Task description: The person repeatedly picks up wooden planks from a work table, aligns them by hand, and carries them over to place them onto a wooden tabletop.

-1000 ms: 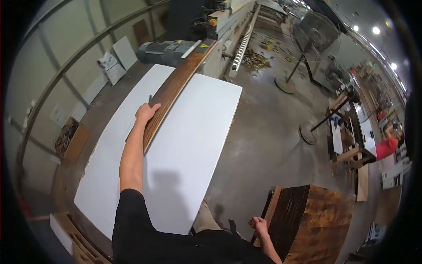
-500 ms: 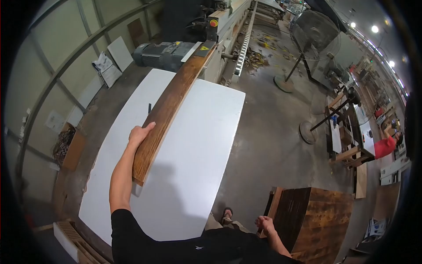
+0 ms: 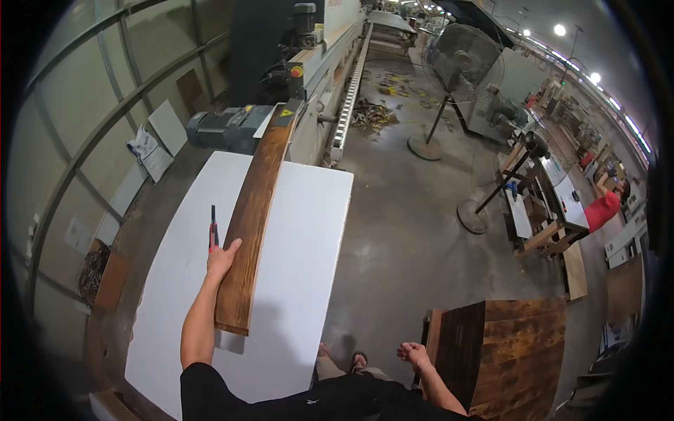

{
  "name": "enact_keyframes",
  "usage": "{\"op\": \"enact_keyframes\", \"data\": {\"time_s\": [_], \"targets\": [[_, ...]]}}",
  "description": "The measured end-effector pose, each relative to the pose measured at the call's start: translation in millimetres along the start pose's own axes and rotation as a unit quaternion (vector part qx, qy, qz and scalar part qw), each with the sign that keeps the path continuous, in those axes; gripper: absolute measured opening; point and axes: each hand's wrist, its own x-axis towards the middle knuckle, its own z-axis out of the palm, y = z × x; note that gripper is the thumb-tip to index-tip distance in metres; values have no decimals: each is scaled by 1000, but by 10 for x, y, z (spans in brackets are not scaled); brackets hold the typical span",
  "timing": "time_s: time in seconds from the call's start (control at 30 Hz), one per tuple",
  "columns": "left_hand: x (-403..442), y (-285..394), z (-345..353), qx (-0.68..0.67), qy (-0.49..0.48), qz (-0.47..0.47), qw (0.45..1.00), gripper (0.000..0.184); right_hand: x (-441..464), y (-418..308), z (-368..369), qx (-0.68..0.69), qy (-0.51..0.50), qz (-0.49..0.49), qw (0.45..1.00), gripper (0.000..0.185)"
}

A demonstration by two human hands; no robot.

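A long dark-stained wooden board [image 3: 251, 231] slants over the white table [image 3: 298, 238], its far end at the machine's outlet beside the motor. My left hand [image 3: 222, 261] grips the board's left edge near its near end, thumb on top. Just beyond that hand lies a red and black tool [image 3: 213, 228] on the white surface. My right hand [image 3: 414, 353] hangs low beside a stack of stained boards [image 3: 519, 358], its fingers curled; whether anything is inside them is too small to tell.
The machine [image 3: 309, 84] with its grey motor [image 3: 228, 128] stands ahead. Pedestal fans [image 3: 463, 59] rise on the right, one base [image 3: 472, 216] near the aisle. A co-worker in red [image 3: 602, 210] is at a bench [image 3: 570, 203]. A box [image 3: 112, 281] sits left.
The board has come out toward me, its near end now lower over the table, with my left hand on it. The view has turned, and more of the red and black tool shows.
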Motion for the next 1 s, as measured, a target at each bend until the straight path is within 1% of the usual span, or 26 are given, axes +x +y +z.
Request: {"op": "enact_keyframes", "data": {"time_s": [0.07, 0.13, 0.2, 0.23, 0.27, 0.3, 0.37, 0.4, 0.47, 0.53, 0.57, 0.67, 0.77, 0.87, 0.97, 1.0], "targets": [[-66, 91, 84, 15, 5, -8, 1000, 103, 4, -58, 118, 11, -5, -6, 1000, 27], [-121, 163, 131, 5, -8, -22, 1000, 103, -19, -453, 588, 14, -83, -46, 995, 31], [-249, 314, 200, 3, -17, -41, 999, 103, -253, -1114, 1314, -57, -172, -136, 974, 40], [-303, 361, 282, -5, -18, -50, 999, 101, -271, -1334, 1647, -139, -199, -196, 950, 46], [-411, 478, 317, -6, -11, -44, 999, 99, -339, -1552, 1997, -144, -240, -227, 933, 56], [-465, 564, 364, -6, -10, -49, 999, 99, -207, -1572, 2353, -131, -270, -235, 925, 67], [-568, 703, 469, -12, -8, -61, 998, 98, -454, -1734, 2946, 0, -237, -214, 948, 70], [-632, 753, 506, -16, -7, -67, 998, 97, -503, -1803, 3133, 49, -260, -143, 954, 64], [-759, 858, 510, -29, -8, -73, 997, 96, -331, -1556, 3452, 62, -265, -226, 935, 54], [-945, 921, 464, -39, -20, -75, 996, 95, -382, -1420, 3399, 49, -250, -231, 939, 50], [-995, 814, 543, -35, -9, -69, 997, 94, -421, -1311, 3357, 41, -242, -230, 942, 48], [-1421, 568, 521, -7, 2, -65, 998, 94, -523, -664, 3329, 51, -232, -315, 919, 41], [-1831, 255, 355, 9, -8, -67, 998, 92, -1058, -428, 3135, -54, -245, -282, 926, 40], [-2313, 198, 293, -28, -11, -43, 999, 89, -1145, -1, 2973, -14, -291, -270, 917, 44], [-2578, 262, 409, -29, -11, -79, 996, 83, -1331, -50, 2599, -82, -276, -229, 930, 46], [-2672, 316, 463, -26, -9, -79, 996, 81, -1337, -31, 2486, -87, -282, -235, 926, 49]]}}
